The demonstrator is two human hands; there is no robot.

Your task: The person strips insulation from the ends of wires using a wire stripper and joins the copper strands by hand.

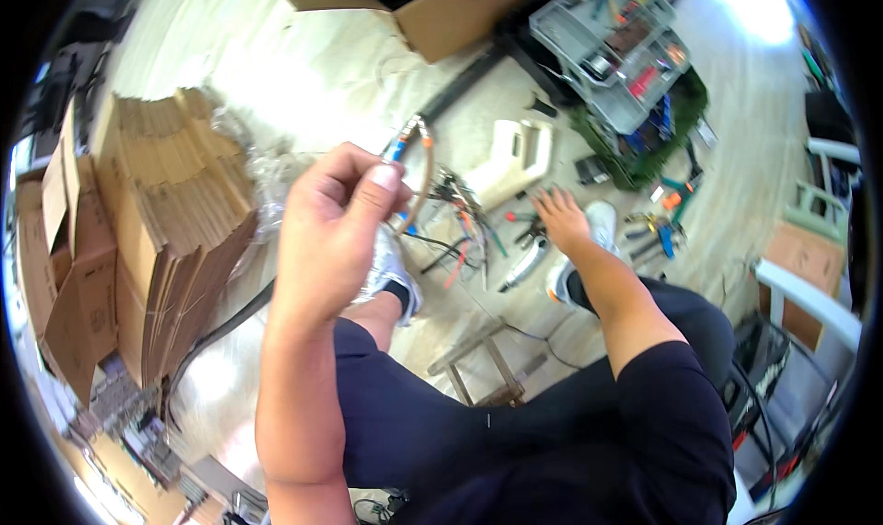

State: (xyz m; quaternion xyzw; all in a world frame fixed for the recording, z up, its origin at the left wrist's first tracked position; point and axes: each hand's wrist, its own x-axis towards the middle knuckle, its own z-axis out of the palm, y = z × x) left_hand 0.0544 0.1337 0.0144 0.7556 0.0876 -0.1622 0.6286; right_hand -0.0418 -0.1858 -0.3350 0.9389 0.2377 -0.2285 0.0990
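My left hand [329, 226] is raised close to the camera, its fingers pinched on a short bundle of wires [411, 161] with orange, blue and silver ends. My right hand [561, 217] reaches down to the floor with fingers spread, hovering over a scatter of small hand tools and loose coloured wires [464, 221]. A silver tool [521, 265] lies just below that hand. My legs in dark trousers and a grey shoe [394, 272] fill the lower middle.
A stack of flattened cardboard [175, 221] stands at left. A cardboard box [451, 14] is at the top. A grey parts organiser [616, 46] sits at upper right above a green mat [653, 157]. A white plastic piece [515, 157] lies in the middle, a small wooden stool [483, 369] below.
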